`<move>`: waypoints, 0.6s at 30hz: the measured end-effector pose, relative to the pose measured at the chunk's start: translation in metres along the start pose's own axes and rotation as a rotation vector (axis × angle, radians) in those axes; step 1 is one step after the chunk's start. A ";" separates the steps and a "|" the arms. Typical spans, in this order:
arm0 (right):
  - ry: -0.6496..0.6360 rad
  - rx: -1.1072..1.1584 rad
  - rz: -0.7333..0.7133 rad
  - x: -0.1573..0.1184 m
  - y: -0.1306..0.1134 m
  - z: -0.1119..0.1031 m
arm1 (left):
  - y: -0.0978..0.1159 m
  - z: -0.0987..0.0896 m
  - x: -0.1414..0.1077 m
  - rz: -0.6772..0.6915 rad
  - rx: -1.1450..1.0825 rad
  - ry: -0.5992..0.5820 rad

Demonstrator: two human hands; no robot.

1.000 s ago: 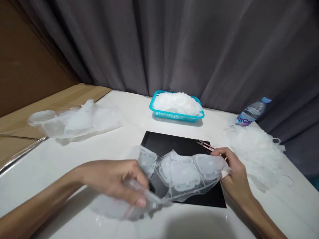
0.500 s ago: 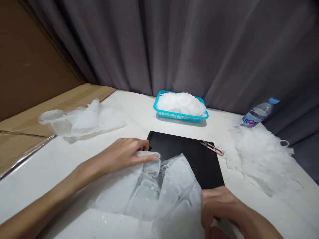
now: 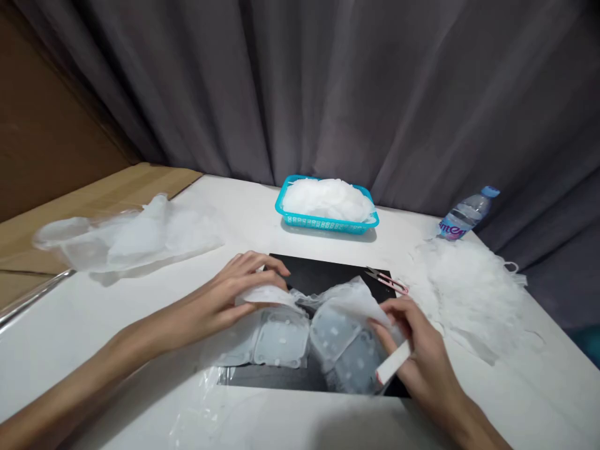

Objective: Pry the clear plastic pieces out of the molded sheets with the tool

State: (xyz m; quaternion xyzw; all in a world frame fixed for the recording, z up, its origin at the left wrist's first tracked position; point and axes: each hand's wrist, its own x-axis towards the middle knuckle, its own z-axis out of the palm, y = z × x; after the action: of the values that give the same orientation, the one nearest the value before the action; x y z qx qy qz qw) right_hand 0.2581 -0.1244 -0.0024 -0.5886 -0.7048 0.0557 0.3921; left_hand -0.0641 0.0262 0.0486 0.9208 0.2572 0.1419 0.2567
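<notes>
A thin translucent white sheet (image 3: 281, 340) with pale rounded-square patches lies partly on a black mat (image 3: 328, 272), its middle part gathered between my hands. My left hand (image 3: 244, 287) pinches the sheet's left part between thumb and fingers. On the other side, my right hand (image 3: 419, 347) grips the raised right part of the sheet. A flat white stick (image 3: 394, 362) with a reddish end also sticks out from my right hand. Pink-handled thread snips (image 3: 388, 281) rest at the mat's right edge, just beyond the right hand.
A blue basket (image 3: 328, 224) of white material stands at the back. To the right are a water bottle (image 3: 469, 214) and a pile of fluffy white pieces (image 3: 473, 294). Crumpled translucent sheets (image 3: 135, 240) lie at left, near cardboard (image 3: 94, 194). A grey curtain hangs behind.
My right hand has moved up and turned, bringing the white stick into view. The sheet's right part is lifted and folded back, showing more patches. The view has shifted slightly.
</notes>
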 end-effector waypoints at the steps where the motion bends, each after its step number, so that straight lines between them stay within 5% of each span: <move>1: 0.079 -0.036 -0.083 0.002 0.001 -0.006 | 0.000 -0.002 -0.001 -0.011 -0.024 -0.054; 3: 0.111 -0.098 -0.273 0.006 0.001 -0.016 | 0.002 -0.004 -0.004 -0.059 -0.088 -0.180; 6: -0.174 -0.118 -0.417 0.008 0.000 -0.025 | 0.007 -0.004 -0.007 -0.174 -0.208 -0.277; 10: -0.456 -0.125 -0.403 0.003 -0.005 -0.027 | 0.011 0.008 -0.004 -0.219 -0.179 -0.231; 13: -0.460 -0.101 -0.371 0.002 -0.009 -0.025 | 0.013 0.017 0.000 -0.100 -0.083 -0.190; 18: -0.270 -0.123 -0.392 0.006 -0.024 -0.007 | 0.027 0.015 0.002 0.038 -0.116 -0.175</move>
State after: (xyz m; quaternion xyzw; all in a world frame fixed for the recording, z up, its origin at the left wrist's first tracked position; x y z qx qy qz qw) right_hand 0.2431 -0.1289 0.0184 -0.4507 -0.8534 0.0138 0.2613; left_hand -0.0459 0.0020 0.0512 0.9179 0.2077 0.0803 0.3285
